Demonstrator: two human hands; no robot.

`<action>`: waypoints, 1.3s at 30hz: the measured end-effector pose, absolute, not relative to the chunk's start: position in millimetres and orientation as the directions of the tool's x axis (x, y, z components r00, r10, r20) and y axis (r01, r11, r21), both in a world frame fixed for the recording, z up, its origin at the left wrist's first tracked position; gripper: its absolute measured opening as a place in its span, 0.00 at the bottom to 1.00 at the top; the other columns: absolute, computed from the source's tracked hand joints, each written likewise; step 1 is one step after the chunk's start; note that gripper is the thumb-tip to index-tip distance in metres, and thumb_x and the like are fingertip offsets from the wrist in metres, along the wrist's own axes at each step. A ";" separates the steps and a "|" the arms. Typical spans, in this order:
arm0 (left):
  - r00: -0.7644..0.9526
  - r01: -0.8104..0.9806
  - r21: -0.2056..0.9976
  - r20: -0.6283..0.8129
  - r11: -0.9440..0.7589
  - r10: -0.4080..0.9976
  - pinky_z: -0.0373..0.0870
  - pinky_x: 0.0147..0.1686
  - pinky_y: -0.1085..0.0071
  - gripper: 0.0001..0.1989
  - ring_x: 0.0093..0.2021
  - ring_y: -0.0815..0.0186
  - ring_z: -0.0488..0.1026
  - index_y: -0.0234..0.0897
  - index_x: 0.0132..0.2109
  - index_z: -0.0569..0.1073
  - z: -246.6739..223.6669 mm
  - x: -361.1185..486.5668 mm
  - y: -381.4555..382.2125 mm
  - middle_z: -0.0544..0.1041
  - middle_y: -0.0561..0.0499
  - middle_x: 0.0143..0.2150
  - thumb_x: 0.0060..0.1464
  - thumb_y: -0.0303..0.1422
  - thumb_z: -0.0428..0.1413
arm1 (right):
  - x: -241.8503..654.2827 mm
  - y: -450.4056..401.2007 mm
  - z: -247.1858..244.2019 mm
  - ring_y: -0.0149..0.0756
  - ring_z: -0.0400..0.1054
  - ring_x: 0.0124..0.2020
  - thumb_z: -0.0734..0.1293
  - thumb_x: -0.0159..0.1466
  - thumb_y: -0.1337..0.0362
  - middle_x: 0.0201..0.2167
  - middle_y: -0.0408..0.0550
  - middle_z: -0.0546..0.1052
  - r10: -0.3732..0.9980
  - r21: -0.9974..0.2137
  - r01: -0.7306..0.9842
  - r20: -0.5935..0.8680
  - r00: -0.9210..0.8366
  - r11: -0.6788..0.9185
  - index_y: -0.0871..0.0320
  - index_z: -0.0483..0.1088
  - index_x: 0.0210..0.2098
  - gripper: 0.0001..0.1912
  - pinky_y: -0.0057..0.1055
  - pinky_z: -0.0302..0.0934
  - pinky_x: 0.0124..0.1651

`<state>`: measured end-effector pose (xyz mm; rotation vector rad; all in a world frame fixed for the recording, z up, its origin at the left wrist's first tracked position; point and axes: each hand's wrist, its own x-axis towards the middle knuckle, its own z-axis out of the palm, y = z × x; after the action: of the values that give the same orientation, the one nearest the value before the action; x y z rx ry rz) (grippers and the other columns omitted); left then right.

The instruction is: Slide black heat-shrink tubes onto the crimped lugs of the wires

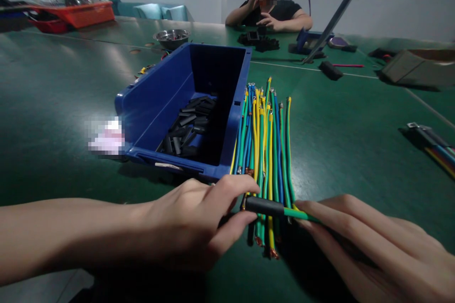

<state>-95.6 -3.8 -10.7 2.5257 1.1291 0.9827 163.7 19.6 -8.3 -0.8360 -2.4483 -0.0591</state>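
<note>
My right hand (369, 236) pinches a green-and-yellow wire (302, 214) between thumb and fingers. A black sleeve (265, 206) sits around the wire's left part, with a bit of metal showing at its far left end. The thumb and forefinger of my left hand (220, 218) close around that end of the sleeve; its other fingers are hidden. Under and beyond my hands lies a row of cut wires (266, 137) in green, yellow and blue, several with bare copper or metal ends. Left of them stands a blue bin (152, 99) with several loose black sleeves (188, 125) inside.
A metal bowl (171, 38) stands behind the bin, and orange baskets (88, 14) are at the far left. Across the table sits a person (270, 14) near black parts (259, 40). At right are a cardboard box (419, 66) and a bundle of coloured wires (435, 144).
</note>
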 end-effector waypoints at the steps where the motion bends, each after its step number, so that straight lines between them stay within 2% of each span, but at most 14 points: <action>1: 0.492 0.590 0.434 0.476 -0.681 0.729 0.62 0.14 0.79 0.17 0.16 0.76 0.67 0.33 0.54 0.62 -9.7 -95.5 -3.0 0.78 0.50 0.41 0.58 0.26 0.54 | 162.7 20.0 -8.4 0.20 0.67 0.21 0.63 0.66 0.69 0.28 0.40 0.75 0.550 -0.138 0.570 0.517 -0.656 0.810 0.58 0.71 0.43 0.07 0.18 0.58 0.25; 3: 0.514 0.602 0.410 0.458 -0.685 0.726 0.62 0.15 0.79 0.14 0.15 0.76 0.65 0.34 0.52 0.63 -8.2 -95.8 -1.6 0.78 0.54 0.35 0.60 0.27 0.53 | 160.5 20.8 -8.1 0.19 0.66 0.20 0.63 0.66 0.70 0.27 0.40 0.75 0.543 -0.146 0.561 0.533 -0.649 0.815 0.58 0.71 0.42 0.07 0.18 0.58 0.24; 5: 0.529 0.603 0.377 0.471 -0.703 0.706 0.65 0.18 0.79 0.11 0.17 0.74 0.69 0.34 0.50 0.64 -8.0 -96.5 -0.6 0.76 0.57 0.30 0.61 0.28 0.53 | 159.1 21.1 -7.2 0.19 0.65 0.20 0.63 0.66 0.70 0.27 0.40 0.75 0.541 -0.144 0.563 0.540 -0.645 0.814 0.58 0.70 0.41 0.06 0.18 0.57 0.24; 8: 0.540 0.587 0.370 0.484 -0.720 0.689 0.67 0.20 0.79 0.10 0.20 0.73 0.72 0.35 0.50 0.64 -9.3 -97.3 0.2 0.76 0.57 0.29 0.62 0.30 0.53 | 158.9 20.7 -5.9 0.19 0.65 0.20 0.62 0.66 0.69 0.27 0.40 0.75 0.531 -0.136 0.556 0.544 -0.650 0.820 0.58 0.71 0.41 0.06 0.18 0.57 0.23; 13: 0.564 0.542 0.382 0.494 -0.748 0.661 0.64 0.18 0.79 0.08 0.17 0.75 0.70 0.34 0.50 0.64 -10.2 -97.3 2.5 0.75 0.58 0.27 0.66 0.32 0.49 | 160.8 19.8 -7.3 0.19 0.66 0.21 0.63 0.66 0.69 0.27 0.40 0.74 0.531 -0.141 0.553 0.546 -0.649 0.821 0.59 0.71 0.42 0.07 0.18 0.58 0.24; 19: 0.586 0.530 0.334 0.520 -0.780 0.621 0.67 0.21 0.78 0.07 0.21 0.72 0.74 0.34 0.49 0.65 -9.6 -97.4 3.2 0.77 0.56 0.28 0.67 0.32 0.48 | 158.1 20.4 -5.6 0.18 0.66 0.21 0.61 0.67 0.68 0.26 0.40 0.74 0.522 -0.147 0.539 0.545 -0.656 0.830 0.59 0.71 0.41 0.07 0.17 0.58 0.24; 24: 0.545 0.546 0.404 0.494 -0.734 0.677 0.62 0.17 0.79 0.11 0.15 0.76 0.66 0.32 0.51 0.64 -9.5 -96.1 1.7 0.74 0.59 0.25 0.66 0.34 0.50 | 157.8 19.8 -4.2 0.18 0.67 0.21 0.62 0.67 0.69 0.27 0.40 0.75 0.520 -0.129 0.549 0.552 -0.652 0.825 0.59 0.71 0.41 0.07 0.17 0.59 0.25; 27: 0.538 0.569 0.409 0.471 -0.713 0.699 0.62 0.17 0.79 0.11 0.15 0.75 0.65 0.32 0.51 0.64 -8.1 -95.7 1.0 0.72 0.59 0.25 0.66 0.35 0.49 | 159.5 19.0 -6.5 0.18 0.67 0.22 0.62 0.67 0.69 0.28 0.40 0.75 0.527 -0.123 0.560 0.545 -0.652 0.820 0.59 0.71 0.42 0.07 0.17 0.59 0.26; 32: 0.534 0.554 0.404 0.498 -0.728 0.683 0.65 0.20 0.79 0.08 0.18 0.75 0.70 0.34 0.49 0.66 -9.2 -96.7 1.2 0.75 0.58 0.26 0.66 0.33 0.50 | 159.8 18.7 -6.8 0.20 0.68 0.23 0.63 0.65 0.70 0.28 0.41 0.75 0.525 -0.137 0.553 0.560 -0.641 0.822 0.59 0.71 0.42 0.07 0.17 0.60 0.27; 36: 0.551 0.556 0.364 0.512 -0.747 0.659 0.69 0.24 0.78 0.08 0.24 0.71 0.76 0.37 0.49 0.67 -10.2 -97.9 2.6 0.79 0.57 0.29 0.66 0.33 0.50 | 158.2 19.3 -4.0 0.20 0.68 0.22 0.63 0.65 0.72 0.28 0.42 0.75 0.523 -0.162 0.531 0.549 -0.652 0.832 0.61 0.72 0.41 0.08 0.17 0.60 0.26; 39: 0.562 0.547 0.339 0.529 -0.766 0.636 0.71 0.25 0.79 0.08 0.25 0.71 0.77 0.36 0.50 0.67 -9.5 -98.6 4.0 0.80 0.55 0.31 0.66 0.32 0.50 | 158.1 19.1 -4.0 0.20 0.68 0.22 0.63 0.65 0.72 0.27 0.42 0.75 0.525 -0.155 0.538 0.549 -0.651 0.829 0.61 0.72 0.41 0.07 0.17 0.60 0.25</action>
<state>-98.6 4.0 -9.5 2.6542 1.0108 0.9821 158.1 19.1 -4.0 -0.7768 -2.4132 -0.0293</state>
